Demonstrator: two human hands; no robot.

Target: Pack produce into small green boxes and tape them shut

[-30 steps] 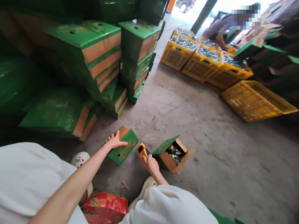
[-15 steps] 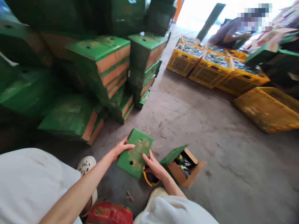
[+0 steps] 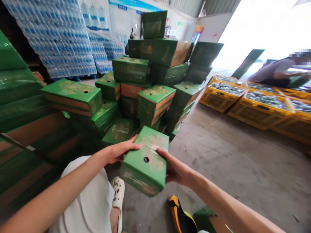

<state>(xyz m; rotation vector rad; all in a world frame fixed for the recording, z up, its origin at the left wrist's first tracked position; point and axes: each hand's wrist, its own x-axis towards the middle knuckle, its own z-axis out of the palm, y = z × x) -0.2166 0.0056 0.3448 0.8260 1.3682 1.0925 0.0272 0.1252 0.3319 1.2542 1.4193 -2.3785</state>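
A closed green cardboard box (image 3: 148, 161), with clear tape around it and a round hole in its top, is held up in front of me. My left hand (image 3: 121, 149) grips its left side, thumb over the top. My right hand (image 3: 175, 166) clasps the right side, thumb likewise on the top; its other fingers are partly hidden. Below the box, on the floor, lies a yellow and black tool (image 3: 181, 215) that looks like a tape dispenser. Part of another green box (image 3: 205, 215) shows beside it, mostly covered by my right forearm.
Stacked green boxes (image 3: 156, 94) rise just ahead, with more boxes (image 3: 19, 106) at the left. Yellow crates (image 3: 257, 111) full of small packets stand at the right, a person (image 3: 272, 72) behind them. Wrapped water bottles (image 3: 63, 42) are piled at the back left.
Both hands have raised the green box from low above the floor toward the stacks. My view has tilted up, and the open box at the right has mostly left the picture.
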